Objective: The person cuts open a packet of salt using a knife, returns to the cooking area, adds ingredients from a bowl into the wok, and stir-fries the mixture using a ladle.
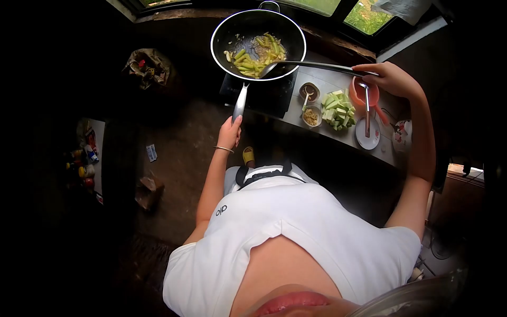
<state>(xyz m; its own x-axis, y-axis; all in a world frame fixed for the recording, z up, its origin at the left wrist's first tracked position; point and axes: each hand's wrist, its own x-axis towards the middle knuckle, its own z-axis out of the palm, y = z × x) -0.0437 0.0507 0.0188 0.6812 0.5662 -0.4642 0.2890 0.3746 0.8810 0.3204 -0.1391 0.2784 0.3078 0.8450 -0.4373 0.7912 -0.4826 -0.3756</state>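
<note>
My left hand (228, 133) is wrapped round the silver handle of a dark wok (224, 31) with a pale rim. Inside the wok lie pieces of green and yellowish vegetable (269, 50), with small pale bits among them. My right hand (390, 79) grips the far end of a long dark-handled spatula (322, 65). The spatula's head rests in the wok at the near side, touching the vegetables. Beneath the wok is a black cooktop (269, 98), partly hidden by it.
Right of the cooktop, the white counter (346, 138) bears a heap of cut green vegetable (338, 110), two small bowls (311, 116), an orange-red container (371, 95) and a white dish (367, 133) with a metal utensil across it. Windows (367, 18) stand behind. A bag (149, 67) sits at the left.
</note>
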